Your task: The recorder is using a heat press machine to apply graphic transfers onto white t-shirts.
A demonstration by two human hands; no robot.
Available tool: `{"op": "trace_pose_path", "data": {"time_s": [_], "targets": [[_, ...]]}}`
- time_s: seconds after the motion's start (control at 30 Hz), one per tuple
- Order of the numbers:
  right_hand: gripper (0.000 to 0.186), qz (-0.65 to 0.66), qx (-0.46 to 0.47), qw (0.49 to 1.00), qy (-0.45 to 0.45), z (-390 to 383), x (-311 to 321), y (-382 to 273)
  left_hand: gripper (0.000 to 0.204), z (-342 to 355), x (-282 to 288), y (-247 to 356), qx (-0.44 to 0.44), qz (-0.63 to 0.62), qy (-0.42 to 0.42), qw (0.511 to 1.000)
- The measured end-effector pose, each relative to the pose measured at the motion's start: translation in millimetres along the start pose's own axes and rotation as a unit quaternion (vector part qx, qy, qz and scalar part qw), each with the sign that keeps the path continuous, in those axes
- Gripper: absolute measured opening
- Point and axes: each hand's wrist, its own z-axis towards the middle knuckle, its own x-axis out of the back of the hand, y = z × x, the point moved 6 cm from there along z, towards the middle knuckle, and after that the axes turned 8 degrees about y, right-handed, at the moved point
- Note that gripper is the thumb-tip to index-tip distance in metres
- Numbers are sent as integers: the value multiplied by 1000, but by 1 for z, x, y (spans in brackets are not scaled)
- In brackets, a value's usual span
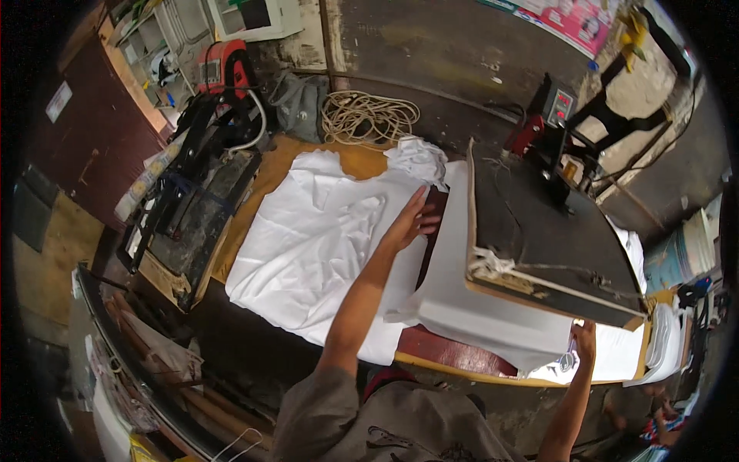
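Observation:
My left hand is open, fingers stretched and apart, above the white cloth spread over the table. Just right of it, a pale smooth sheet of cloth drapes under the raised dark upper plate of a heat press. My right hand is at the plate's near right corner, its fingers curled; what they hold, if anything, I cannot make out. Beside that hand, a purple-marked print shows partly on white material. A bunched white cloth rests beyond my left hand.
A second press with a red control box stands at the left. Coiled rope and a grey bag lie along the back wall. At the right are a bucket and folded white cloths. Wires hang across the raised plate.

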Motion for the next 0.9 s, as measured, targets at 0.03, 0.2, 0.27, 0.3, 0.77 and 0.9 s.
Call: {"op": "trace_pose_path", "data": {"time_s": [0.03, 0.2, 0.27, 0.3, 0.77, 0.9], "targets": [[15, 47, 5, 999, -11, 2, 0, 1, 71, 20, -10, 9, -3, -8, 0, 1000], [38, 23, -3, 1000, 4, 21, 30, 53, 64, 108, -47, 17, 12, -41, -97, 994], [61, 37, -39, 998, -29, 29, 39, 75, 65, 132, -54, 19, 29, -81, -92, 992], [56, 32, -28, 999, -16, 33, 38, 76, 67, 136, -50, 18, 40, -115, -77, 990], [12, 20, -31, 996, 76, 7, 26, 42, 54, -93, 13, -16, -65, -123, -101, 985], [7, -14, 16, 999, 44, -2, 20, 15, 61, -109, 28, -3, -100, 193, -8, 976]]}}
